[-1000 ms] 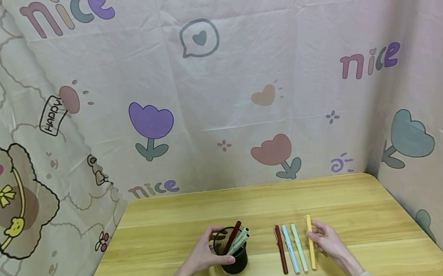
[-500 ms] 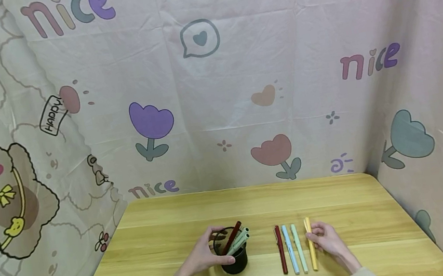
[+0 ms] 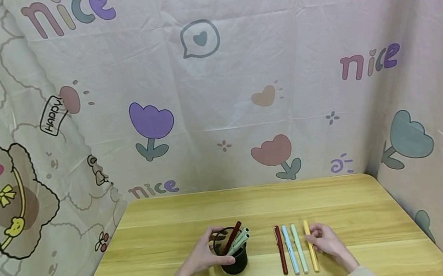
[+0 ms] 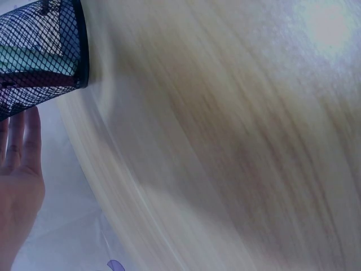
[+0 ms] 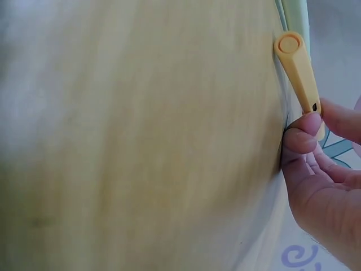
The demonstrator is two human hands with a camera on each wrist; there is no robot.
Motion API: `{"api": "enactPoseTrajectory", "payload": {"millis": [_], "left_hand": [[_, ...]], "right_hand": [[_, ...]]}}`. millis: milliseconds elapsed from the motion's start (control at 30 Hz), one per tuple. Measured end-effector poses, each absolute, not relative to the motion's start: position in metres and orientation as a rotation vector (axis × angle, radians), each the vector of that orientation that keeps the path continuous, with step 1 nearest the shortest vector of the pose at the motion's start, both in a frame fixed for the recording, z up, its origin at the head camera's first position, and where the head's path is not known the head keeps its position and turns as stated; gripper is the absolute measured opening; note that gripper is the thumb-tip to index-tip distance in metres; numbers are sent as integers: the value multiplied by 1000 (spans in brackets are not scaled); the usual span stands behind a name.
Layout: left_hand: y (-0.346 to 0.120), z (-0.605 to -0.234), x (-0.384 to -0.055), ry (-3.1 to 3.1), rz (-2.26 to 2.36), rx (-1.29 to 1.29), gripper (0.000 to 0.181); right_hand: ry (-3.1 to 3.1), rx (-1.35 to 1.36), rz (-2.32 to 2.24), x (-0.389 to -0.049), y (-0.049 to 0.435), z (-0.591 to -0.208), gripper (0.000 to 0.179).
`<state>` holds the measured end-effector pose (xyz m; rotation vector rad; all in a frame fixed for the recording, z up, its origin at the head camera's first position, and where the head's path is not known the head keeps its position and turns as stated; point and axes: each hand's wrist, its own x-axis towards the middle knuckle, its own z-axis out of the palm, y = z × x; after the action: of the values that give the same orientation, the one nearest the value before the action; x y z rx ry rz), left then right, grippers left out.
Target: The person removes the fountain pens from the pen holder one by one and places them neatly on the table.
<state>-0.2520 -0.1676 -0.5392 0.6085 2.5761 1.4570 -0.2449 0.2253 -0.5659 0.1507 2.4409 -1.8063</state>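
My left hand grips the black mesh pen holder, thumb at the near side and fingers round the far side. Inside the holder stand a dark red pen and light green pens, leaning right. My right hand pinches a yellow pen between thumb and fingers; in the right wrist view the round end of the yellow pen points away from the hand. Left of it lie a light green pen, a light blue pen and a dark red pen, side by side.
The wooden table reaches back to a patterned cloth, which also hangs along the left and right sides. The row of pens lies to the right of the holder.
The right hand has shifted the yellow pen slightly left and nearer to me, and its far end has swung left toward the green pen. The left hand and holder stay put.
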Motion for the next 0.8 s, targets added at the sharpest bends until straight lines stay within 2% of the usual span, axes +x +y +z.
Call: {"api": "enactPoseTrajectory", "payload": {"millis": [800], "left_hand": [[-168,-539,-252,2582,1449,619,87]], "right_hand": [[2801,93,-1389,-245,220,-564,41]]}}
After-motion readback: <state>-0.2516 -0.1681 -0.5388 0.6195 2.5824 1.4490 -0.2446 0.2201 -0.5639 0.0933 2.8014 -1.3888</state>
